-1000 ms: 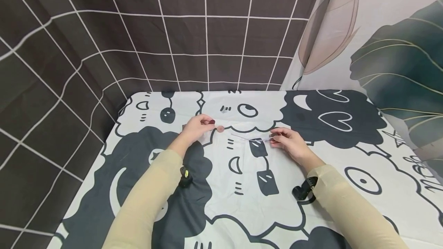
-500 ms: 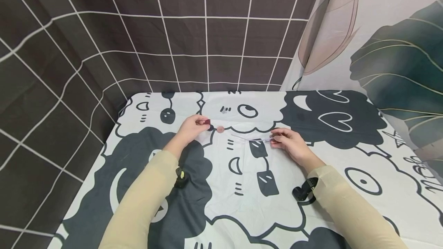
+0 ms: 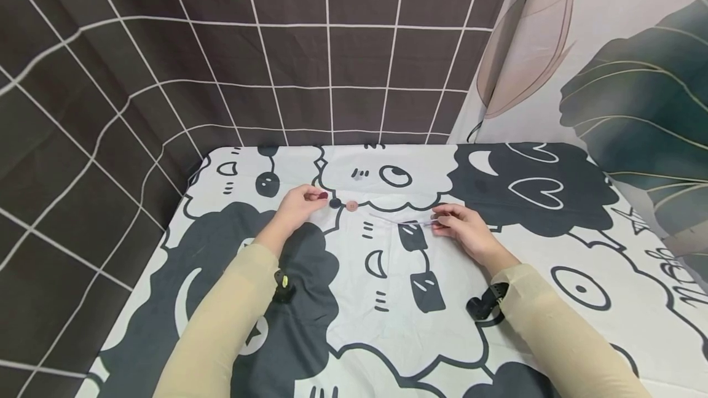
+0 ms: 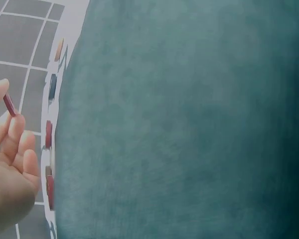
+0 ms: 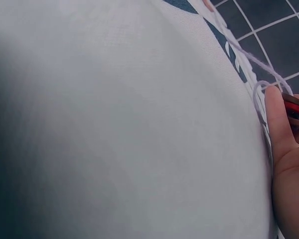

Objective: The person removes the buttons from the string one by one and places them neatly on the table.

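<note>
The step in hand appears to be the handling of one small disc at the fingertips, near others on the patterned cloth (image 3: 398, 336). To do it well, in this inspector's judgement, the person should be gripping lightly at the rim, leaving the face uncovered, and avoiding a sideways nudge to the neighbouring pieces. Slack in the cord (image 5: 254, 59) calls for control, since a pull could be shifting whatever it is running through.

The left hand (image 3: 298, 207) is pinching a dark red disc (image 4: 9, 105) between thumb and a fingertip; the other fingers are curving loosely and holding nothing visible. Just beside these fingertips, a black button (image 3: 335, 203) and a pink button (image 3: 351, 206) are lying side by side on the cloth. The left wrist view is showing further discs edge-on, including a lower red one (image 4: 49, 134).

The right hand (image 3: 464, 229) is grasping several red and brown discs (image 5: 298, 108) and the cord, which is trailing toward the pink button. Whether it is passing through these discs cannot be told.
</note>
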{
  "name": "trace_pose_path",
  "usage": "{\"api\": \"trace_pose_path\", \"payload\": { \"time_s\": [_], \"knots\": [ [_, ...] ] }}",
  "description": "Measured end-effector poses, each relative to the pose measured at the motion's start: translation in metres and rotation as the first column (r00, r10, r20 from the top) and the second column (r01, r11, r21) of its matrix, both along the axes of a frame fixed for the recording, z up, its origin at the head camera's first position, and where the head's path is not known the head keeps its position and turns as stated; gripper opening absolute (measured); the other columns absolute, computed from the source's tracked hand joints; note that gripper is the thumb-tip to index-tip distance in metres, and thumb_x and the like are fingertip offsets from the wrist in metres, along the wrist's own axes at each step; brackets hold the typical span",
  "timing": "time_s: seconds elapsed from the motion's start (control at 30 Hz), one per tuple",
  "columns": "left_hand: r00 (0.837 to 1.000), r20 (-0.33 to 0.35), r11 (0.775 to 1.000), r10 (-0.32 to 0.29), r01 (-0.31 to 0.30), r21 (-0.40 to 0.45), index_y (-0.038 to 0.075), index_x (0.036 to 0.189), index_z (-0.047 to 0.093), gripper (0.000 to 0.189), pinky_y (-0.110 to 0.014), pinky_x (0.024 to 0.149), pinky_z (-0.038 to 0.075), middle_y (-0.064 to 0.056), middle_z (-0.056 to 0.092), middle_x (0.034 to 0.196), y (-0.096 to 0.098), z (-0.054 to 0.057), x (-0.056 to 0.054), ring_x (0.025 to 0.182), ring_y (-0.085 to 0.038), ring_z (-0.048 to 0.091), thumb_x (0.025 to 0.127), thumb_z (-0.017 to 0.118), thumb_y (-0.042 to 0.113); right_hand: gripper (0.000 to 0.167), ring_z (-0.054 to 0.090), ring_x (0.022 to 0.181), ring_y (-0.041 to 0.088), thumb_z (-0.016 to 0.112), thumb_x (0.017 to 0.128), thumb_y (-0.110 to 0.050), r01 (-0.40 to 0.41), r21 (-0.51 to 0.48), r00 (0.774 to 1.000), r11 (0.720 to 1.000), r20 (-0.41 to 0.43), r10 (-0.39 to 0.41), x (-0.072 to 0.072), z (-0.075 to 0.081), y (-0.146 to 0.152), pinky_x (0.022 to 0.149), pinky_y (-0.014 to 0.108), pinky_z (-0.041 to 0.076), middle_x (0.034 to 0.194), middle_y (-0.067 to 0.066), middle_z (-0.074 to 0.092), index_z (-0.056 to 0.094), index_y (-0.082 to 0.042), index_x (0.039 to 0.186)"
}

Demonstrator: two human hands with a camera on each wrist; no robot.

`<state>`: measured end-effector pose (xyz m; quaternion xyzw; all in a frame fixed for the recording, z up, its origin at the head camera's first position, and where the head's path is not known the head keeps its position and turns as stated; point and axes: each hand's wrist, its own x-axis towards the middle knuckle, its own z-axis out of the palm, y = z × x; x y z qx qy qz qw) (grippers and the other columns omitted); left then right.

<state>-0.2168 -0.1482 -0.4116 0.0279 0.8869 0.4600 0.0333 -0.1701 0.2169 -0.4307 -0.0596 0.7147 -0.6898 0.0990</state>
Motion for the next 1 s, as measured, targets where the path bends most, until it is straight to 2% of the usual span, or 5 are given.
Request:
{"api": "trace_pose_path", "payload": {
  "time_s": [0.3,0.47,0.6,0.83,1.0],
  "knots": [
    [1.000,-0.019,0.994,0.014,-0.016,-0.105,0.005,0.104,0.061,0.032,-0.034,0.078,0.044,-0.009,0.059,0.095,-0.007,0.003,-0.001,0.089,-0.024,0.054,0.082,0.070,0.027,0.038,0.063,0.088,0.015,0.047,0.091,0.002,-0.010,-0.028,1.000,1.000,-0.012,0.009,-0.003,0.001,0.001,0.078,0.029,0.053,0.117,0.026,0.048,0.042,0.020,0.124],
    [1.000,-0.009,0.995,0.016,-0.016,-0.103,0.005,0.108,0.060,0.034,-0.035,0.080,0.044,-0.009,0.058,0.096,-0.013,0.004,0.001,0.091,-0.024,0.053,0.083,0.068,0.026,0.038,0.063,0.087,0.015,0.047,0.090,0.003,0.000,-0.025,1.000,1.000,-0.003,0.000,-0.001,-0.001,0.002,0.078,0.029,0.053,0.115,0.023,0.049,0.042,0.020,0.124],
    [1.000,0.004,0.995,0.003,-0.002,-0.103,0.004,0.109,0.060,0.034,-0.033,0.075,0.045,-0.009,0.058,0.095,-0.017,0.001,0.003,0.089,-0.024,0.053,0.083,0.068,0.024,0.038,0.063,0.087,0.015,0.047,0.091,0.003,0.000,-0.022,1.000,1.000,0.007,0.000,0.003,-0.004,0.002,0.078,0.029,0.053,0.116,0.023,0.049,0.042,0.020,0.124],
    [0.997,-0.020,0.983,-0.081,0.076,-0.165,0.001,0.106,0.061,0.031,-0.031,0.066,0.045,-0.010,0.057,0.091,-0.024,0.002,0.006,0.083,-0.024,0.053,0.081,0.069,0.018,0.039,0.063,0.087,0.015,0.048,0.090,0.003,0.000,-0.035,1.000,0.999,0.001,0.000,0.003,-0.005,0.001,0.078,0.029,0.053,0.119,0.028,0.048,0.042,0.020,0.124],
    [0.988,-0.035,0.962,-0.148,0.136,-0.238,0.001,0.102,0.064,0.030,-0.036,0.077,0.045,-0.009,0.058,0.092,-0.024,0.004,0.006,0.086,-0.024,0.054,0.079,0.071,0.018,0.038,0.063,0.087,0.015,0.047,0.090,0.003,-0.001,-0.030,1.000,1.000,-0.006,0.001,0.001,-0.002,0.002,0.078,0.029,0.053,0.119,0.031,0.047,0.041,0.020,0.124]
  ]
}}
